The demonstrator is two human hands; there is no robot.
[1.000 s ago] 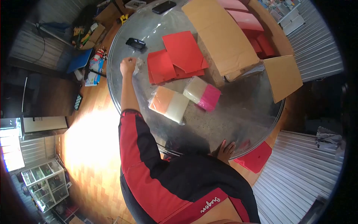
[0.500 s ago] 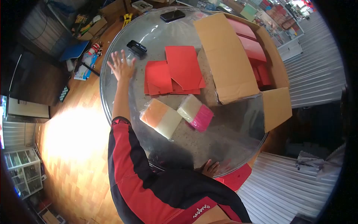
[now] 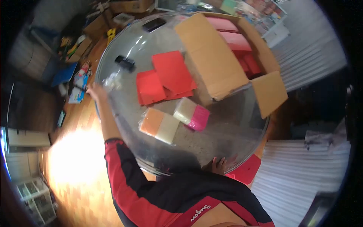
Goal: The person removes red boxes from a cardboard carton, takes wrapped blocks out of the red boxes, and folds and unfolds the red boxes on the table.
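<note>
My left hand [image 3: 97,92] is at the left rim of the round table [image 3: 230,132], smeared by motion, so its finger pose is unclear. Just right of it lies a crumpled clear plastic piece [image 3: 112,81]. My right hand [image 3: 218,165] rests at the table's near edge with its fingers stretched out and nothing in them. Between the hands lie a plastic-wrapped orange-and-cream pack [image 3: 159,126] and a cream-and-pink pack [image 3: 192,114]. Flat red card pieces [image 3: 172,72] overlap behind them.
An open cardboard box [image 3: 211,56] holding red and pink items [image 3: 240,41] stands at the table's right. A black object [image 3: 125,62] and a phone [image 3: 154,25] lie toward the far left. A red stool [image 3: 247,170] shows below the near right edge.
My left hand has swung left and toward me, from above the table to its rim, uncovering the clear plastic. The view has shifted; my right hand stays at the near edge.
</note>
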